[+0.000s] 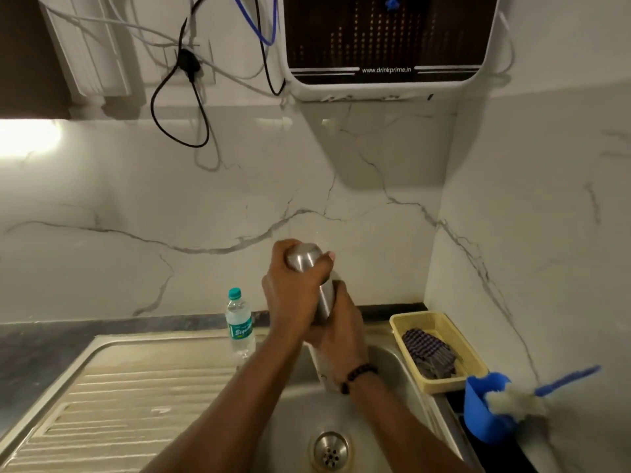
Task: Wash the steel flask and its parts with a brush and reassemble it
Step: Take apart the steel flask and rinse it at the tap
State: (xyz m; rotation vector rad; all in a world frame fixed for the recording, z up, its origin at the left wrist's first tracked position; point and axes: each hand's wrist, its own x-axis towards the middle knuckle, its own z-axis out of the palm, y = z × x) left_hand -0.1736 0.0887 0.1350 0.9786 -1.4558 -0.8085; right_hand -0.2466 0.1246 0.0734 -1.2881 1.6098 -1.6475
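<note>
I hold the steel flask [325, 299] upright, slightly tilted, over the sink basin [392, 373]. My left hand [290, 291] grips its rounded top end, fingers and thumb wrapped around it. Lower down, my right hand [341, 336], with a dark bead bracelet at the wrist, grips the flask's body. Both hands hide much of the flask. The bottle brush [515, 401], white bristles on a blue handle, lies across a blue mug [478, 418] on the right counter, away from both hands.
A plastic water bottle [239, 323] stands at the back of the ribbed steel drainboard [136, 387]. A yellow basket [403, 324] with a checked cloth sits right of the sink. The drain [330, 450] lies below. A water purifier [386, 42] hangs on the marble wall.
</note>
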